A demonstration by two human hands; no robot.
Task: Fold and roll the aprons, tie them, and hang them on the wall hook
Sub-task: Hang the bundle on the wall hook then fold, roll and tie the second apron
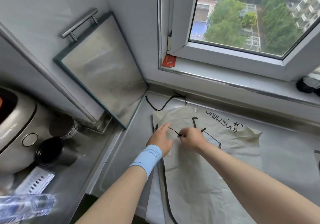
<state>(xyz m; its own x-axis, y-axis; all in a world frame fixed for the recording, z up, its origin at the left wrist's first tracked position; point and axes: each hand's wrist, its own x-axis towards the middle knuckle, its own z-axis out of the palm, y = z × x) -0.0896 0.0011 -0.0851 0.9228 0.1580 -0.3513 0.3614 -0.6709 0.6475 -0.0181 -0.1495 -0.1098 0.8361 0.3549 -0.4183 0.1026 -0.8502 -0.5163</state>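
Both hands work over the cream apron (199,163) on the counter (124,147): left hand (161,139) lies open, flat on it; right hand (191,138) pinches its black strap (174,131).

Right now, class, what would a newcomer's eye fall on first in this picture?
Both hands meet in the middle over a cream apron spread on the grey counter: the right hand pinches a thin black strap, while the left hand, with a blue wristband, rests flat on the cloth. Top right, an open window shows trees and buildings far below.
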